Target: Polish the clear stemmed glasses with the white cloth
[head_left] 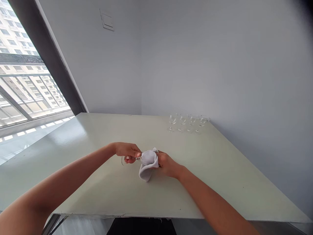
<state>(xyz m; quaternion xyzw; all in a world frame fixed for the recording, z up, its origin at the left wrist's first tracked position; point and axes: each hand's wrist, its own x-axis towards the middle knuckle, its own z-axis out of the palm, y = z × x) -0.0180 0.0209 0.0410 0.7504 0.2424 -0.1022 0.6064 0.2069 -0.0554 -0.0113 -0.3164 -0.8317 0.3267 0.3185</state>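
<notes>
My left hand [127,152] is closed around the stem of a wine glass [123,160], held on its side above the table with its foot pointing left. The glass's bowl points right and is filled and partly wrapped by a pale grey cloth [146,170]. On the right, my right hand [166,164] grips that cloth at the rim end of the bowl. Its fingertips are hidden behind or inside the cloth. One end of the cloth hangs down toward the tabletop.
Several clear stemmed glasses [182,121] stand upright in a row at the back right of the pale table [110,192], close to the wall [195,65]. A wall switch [107,20] is up on the left wall. Beyond the left end is a window [29,75].
</notes>
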